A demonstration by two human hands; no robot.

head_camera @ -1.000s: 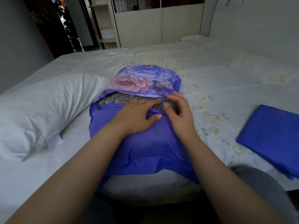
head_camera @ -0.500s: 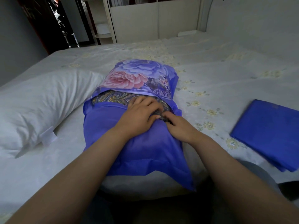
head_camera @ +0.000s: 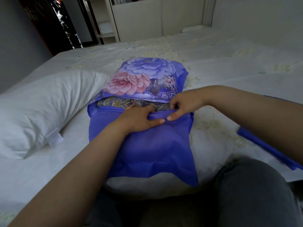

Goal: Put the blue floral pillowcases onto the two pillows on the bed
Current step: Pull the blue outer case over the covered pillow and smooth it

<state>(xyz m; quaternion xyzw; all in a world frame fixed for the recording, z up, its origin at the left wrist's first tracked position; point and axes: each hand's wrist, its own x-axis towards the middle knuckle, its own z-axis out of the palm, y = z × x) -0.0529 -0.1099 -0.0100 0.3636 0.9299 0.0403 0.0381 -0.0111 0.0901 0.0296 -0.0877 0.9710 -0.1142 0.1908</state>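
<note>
A blue floral pillowcase covers most of a white pillow lying lengthwise in front of me; the pillow's bare near end sticks out below the blue fabric. My left hand lies on the plain blue flap, its thumb bunching a fold of it. My right hand pinches the edge of that same flap by the opening, where patterned fabric shows. A second bare white pillow lies to the left. A folded blue pillowcase lies at the right, partly behind my right forearm.
The bed has a pale sheet with faint yellow flowers. My knee in grey trousers is at the lower right. A white cabinet and shelves stand beyond the bed, with a dark doorway at the upper left.
My right hand has lifted and swung round from the right, now pinching the flap's edge from above. My left hand has stayed on the flap. The view has moved closer.
</note>
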